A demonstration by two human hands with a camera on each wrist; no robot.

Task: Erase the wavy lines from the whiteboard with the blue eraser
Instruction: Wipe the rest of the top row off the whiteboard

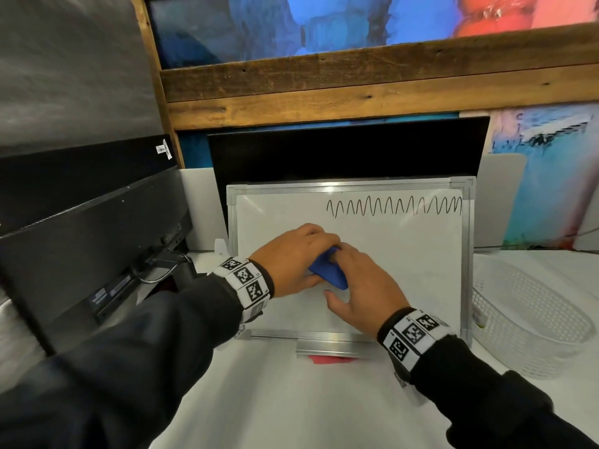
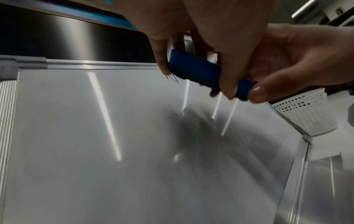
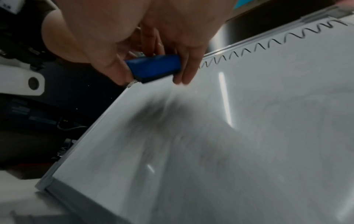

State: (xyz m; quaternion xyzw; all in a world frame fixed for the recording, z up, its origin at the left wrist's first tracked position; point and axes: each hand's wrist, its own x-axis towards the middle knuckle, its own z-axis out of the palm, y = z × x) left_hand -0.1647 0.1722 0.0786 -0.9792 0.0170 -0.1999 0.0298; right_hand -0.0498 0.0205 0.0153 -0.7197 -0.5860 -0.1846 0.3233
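From the head view I am seeing my left hand [image 1: 293, 259] and right hand [image 1: 366, 286] both gripping the blue eraser [image 1: 327, 268] in front of the whiteboard [image 1: 405, 254], below and left of the wavy line [image 1: 393, 206]; a white basket [image 1: 531, 322] is sitting just right of it

In the left wrist view the fingers [image 2: 161, 60] are curling round the eraser above the board

In the right wrist view the eraser is hanging clear of the surface, casting a shadow

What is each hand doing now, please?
Left hand: grips the blue eraser.
Right hand: also holds the eraser, fingers curled on it.
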